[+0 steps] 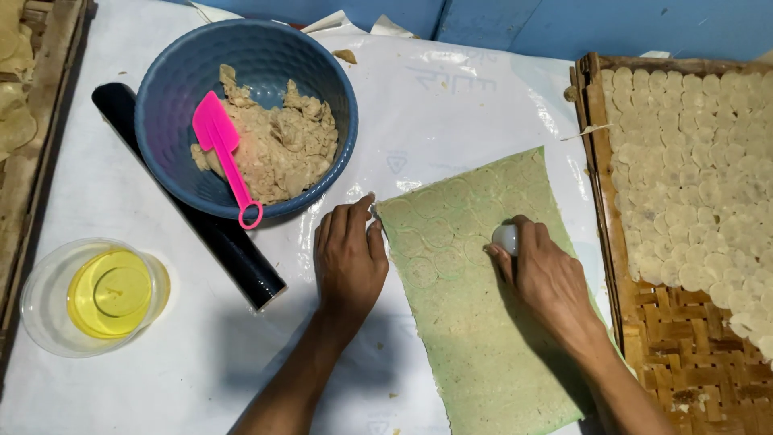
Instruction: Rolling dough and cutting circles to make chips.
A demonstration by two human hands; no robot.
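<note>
On the dough sheet (475, 322) (lengthwise toward the bowl (173, 113)), right hand (543, 278) grips a white cutter (506, 238); left hand (348, 258) rests flat.

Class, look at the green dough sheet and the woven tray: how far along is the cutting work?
Done: the woven tray holds many pale rounds, and the green sheet's upper part bears circle marks. In hand: the right hand presses a white cutter; the left hand steadies the sheet's edge. Left: the unmarked lower sheet and the bowl's dough.

Bare plastic sheet (145, 387) near left; blue bowl (169, 113), black roller (233, 250), woven tray (668, 338) flanking.
</note>
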